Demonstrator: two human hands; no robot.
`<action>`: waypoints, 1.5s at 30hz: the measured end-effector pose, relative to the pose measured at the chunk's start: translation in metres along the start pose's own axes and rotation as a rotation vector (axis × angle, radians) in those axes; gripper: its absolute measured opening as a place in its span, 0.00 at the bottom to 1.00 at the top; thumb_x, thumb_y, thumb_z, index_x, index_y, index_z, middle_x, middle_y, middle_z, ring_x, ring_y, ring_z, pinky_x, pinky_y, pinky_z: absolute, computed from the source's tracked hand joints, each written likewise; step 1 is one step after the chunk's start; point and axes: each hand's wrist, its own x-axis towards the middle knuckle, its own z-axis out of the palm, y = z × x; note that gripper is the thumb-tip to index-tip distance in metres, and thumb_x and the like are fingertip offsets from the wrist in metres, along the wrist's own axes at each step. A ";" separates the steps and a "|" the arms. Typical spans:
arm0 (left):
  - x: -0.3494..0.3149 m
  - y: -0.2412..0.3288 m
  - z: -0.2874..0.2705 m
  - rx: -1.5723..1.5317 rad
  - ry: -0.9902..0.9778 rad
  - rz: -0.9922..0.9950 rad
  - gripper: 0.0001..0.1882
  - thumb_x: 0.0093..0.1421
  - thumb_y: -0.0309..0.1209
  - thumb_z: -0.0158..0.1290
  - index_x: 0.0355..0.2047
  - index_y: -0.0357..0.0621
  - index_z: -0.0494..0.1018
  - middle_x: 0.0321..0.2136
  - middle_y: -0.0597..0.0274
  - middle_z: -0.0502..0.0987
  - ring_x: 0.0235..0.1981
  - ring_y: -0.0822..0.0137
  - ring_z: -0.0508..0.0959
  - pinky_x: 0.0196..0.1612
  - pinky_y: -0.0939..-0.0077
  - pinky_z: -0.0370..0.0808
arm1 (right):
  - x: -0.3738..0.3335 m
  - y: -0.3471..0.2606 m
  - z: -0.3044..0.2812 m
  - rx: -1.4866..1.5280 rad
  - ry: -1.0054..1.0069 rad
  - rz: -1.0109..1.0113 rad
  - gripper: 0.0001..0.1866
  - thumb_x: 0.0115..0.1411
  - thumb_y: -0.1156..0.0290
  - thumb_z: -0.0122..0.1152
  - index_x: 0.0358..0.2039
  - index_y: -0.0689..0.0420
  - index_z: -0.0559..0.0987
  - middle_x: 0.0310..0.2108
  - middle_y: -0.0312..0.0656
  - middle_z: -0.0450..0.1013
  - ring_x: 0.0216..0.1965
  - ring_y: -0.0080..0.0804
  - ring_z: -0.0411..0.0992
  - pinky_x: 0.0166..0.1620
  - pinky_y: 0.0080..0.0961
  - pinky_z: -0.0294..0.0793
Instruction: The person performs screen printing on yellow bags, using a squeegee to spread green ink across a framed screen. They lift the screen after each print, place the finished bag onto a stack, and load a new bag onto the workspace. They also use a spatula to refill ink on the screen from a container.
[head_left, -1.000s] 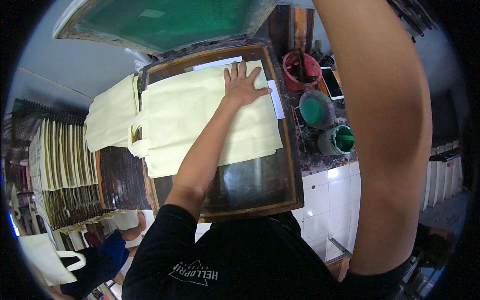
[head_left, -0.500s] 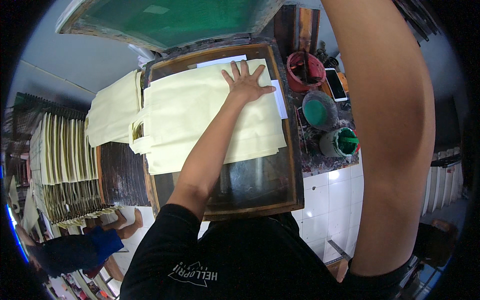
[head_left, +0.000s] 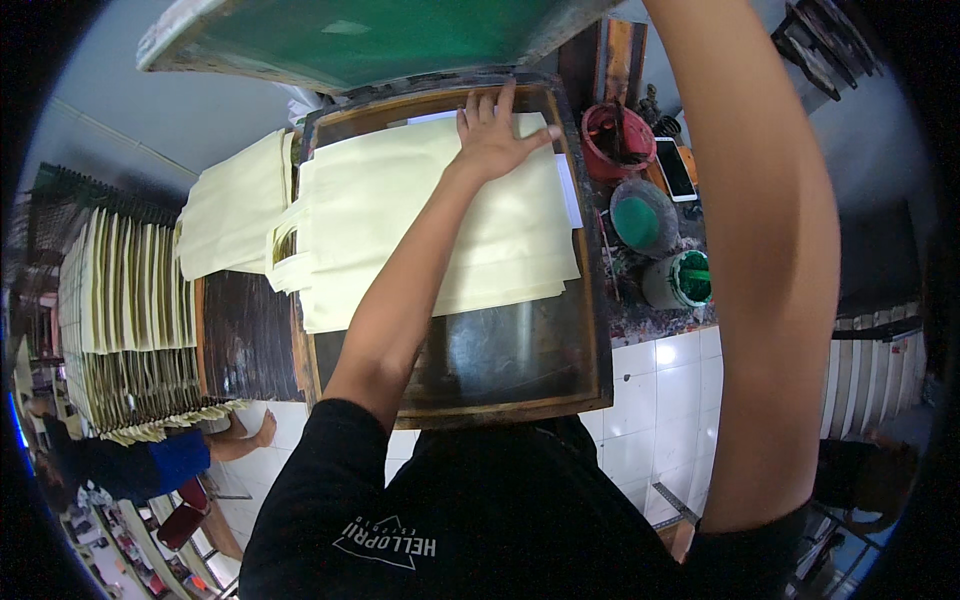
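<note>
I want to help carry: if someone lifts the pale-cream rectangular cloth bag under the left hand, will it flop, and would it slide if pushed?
The bag probably flops: its cloth handles lie loose at one end. It's likely light, because it looks thin. It might slide, since the dark wood-framed board underneath looks smooth and shiny.

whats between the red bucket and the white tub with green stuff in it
In the head view, a round grey bowl with green contents lies between the red bucket and the white tub.
</note>
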 end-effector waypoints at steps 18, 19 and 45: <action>-0.341 -0.037 -0.034 -1.804 0.057 -0.812 0.23 0.71 0.37 0.51 0.52 0.23 0.68 0.54 0.32 0.74 0.56 0.49 0.78 0.56 0.60 0.80 | -0.332 -0.073 0.088 0.288 -0.296 -0.004 0.13 0.53 0.72 0.69 0.38 0.60 0.79 0.39 0.45 0.80 0.39 0.44 0.79 0.41 0.36 0.78; -0.340 -0.035 -0.034 -1.763 0.075 -0.819 0.24 0.71 0.37 0.50 0.52 0.22 0.68 0.51 0.32 0.76 0.54 0.48 0.79 0.55 0.61 0.80 | -0.342 -0.076 0.091 0.224 -0.365 -0.027 0.13 0.53 0.72 0.69 0.38 0.59 0.79 0.39 0.44 0.79 0.40 0.43 0.78 0.42 0.36 0.77; -0.138 -0.069 -0.089 0.114 -0.410 0.675 0.33 0.63 0.21 0.50 0.70 0.52 0.60 0.44 0.61 0.81 0.55 0.56 0.70 0.62 0.59 0.59 | -0.362 -0.084 0.109 0.064 -0.293 -0.067 0.07 0.47 0.68 0.61 0.24 0.50 0.72 0.25 0.34 0.65 0.31 0.31 0.70 0.33 0.28 0.71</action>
